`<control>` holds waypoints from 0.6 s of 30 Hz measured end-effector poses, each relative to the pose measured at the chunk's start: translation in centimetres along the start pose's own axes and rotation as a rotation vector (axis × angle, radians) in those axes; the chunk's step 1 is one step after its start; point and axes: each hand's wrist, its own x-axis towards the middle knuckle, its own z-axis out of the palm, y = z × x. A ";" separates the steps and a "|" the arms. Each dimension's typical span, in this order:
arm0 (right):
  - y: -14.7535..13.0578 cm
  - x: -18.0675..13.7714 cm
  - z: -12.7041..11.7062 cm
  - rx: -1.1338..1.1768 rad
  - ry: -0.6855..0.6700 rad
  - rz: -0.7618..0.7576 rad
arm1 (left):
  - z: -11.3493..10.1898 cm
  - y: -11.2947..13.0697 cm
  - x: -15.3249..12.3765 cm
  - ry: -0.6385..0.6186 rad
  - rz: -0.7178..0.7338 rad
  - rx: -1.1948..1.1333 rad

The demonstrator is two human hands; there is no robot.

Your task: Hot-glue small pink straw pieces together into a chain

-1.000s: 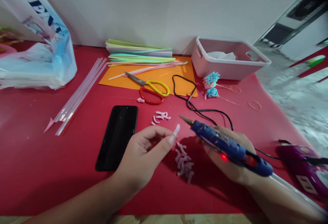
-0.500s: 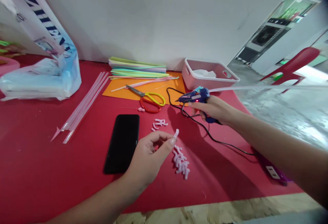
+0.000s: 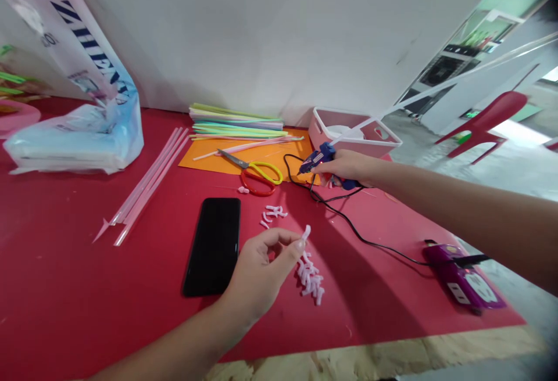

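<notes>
My left hand [image 3: 261,268] pinches a short curved pink piece [image 3: 306,232], fuzzy like cut pipe cleaner, between thumb and forefinger. Just below it lies a pile of similar pink pieces [image 3: 310,279], and a smaller group [image 3: 274,212] rests farther back. My right hand [image 3: 349,166] is wrapped round a blue hot glue gun [image 3: 320,157], its nozzle pointing left over the orange sheet's edge. A long translucent glue stick [image 3: 418,96] sticks out of its back, up and to the right. Scissors [image 3: 259,178] with red and yellow handles lie left of the nozzle.
A black phone [image 3: 212,247] lies beside my left hand. Pink strips [image 3: 152,186], an orange sheet [image 3: 204,154] with colored stems [image 3: 238,122], and a pink basket [image 3: 320,122] stand farther back. A black cord [image 3: 370,240] runs to a purple power strip [image 3: 457,279]. A plastic package [image 3: 78,137] sits left.
The glue gun has tilted and shifted slightly left, its glue stick now slanting upward. The right forearm has risen, uncovering more of the power strip. The left hand keeps its pinch.
</notes>
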 end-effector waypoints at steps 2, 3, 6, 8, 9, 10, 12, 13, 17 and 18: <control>0.1 0.3 0.1 -0.001 -0.008 -0.003 | 0.0 0.1 -0.1 0.003 -0.002 -0.009; 0.1 0.4 0.1 -0.002 -0.014 -0.004 | 0.1 0.2 -0.1 0.005 -0.004 -0.013; 0.2 0.9 -0.1 -0.002 -0.041 -0.006 | 0.2 0.3 -0.1 0.003 -0.014 -0.017; 0.0 1.1 -0.3 -0.003 -0.063 -0.010 | 0.2 0.2 -0.1 0.002 -0.018 -0.011; -0.1 1.3 -0.3 -0.006 -0.071 -0.012 | 0.2 0.2 0.0 0.002 -0.018 -0.006; -0.3 1.4 -0.4 -0.012 -0.077 -0.014 | 0.1 0.2 0.0 0.006 -0.018 -0.002; -0.6 1.7 -0.5 -0.025 -0.083 -0.017 | 0.1 0.1 0.0 0.011 -0.019 0.003; -0.8 1.8 -0.6 -0.031 -0.086 -0.016 | 0.1 0.1 0.0 0.009 -0.015 0.000; -1.4 2.8 -0.8 -0.073 -0.108 0.010 | 0.1 0.1 0.0 -0.001 -0.004 -0.010; -1.6 3.0 -0.8 -0.086 -0.119 0.016 | 0.1 0.1 -0.1 0.001 -0.005 -0.006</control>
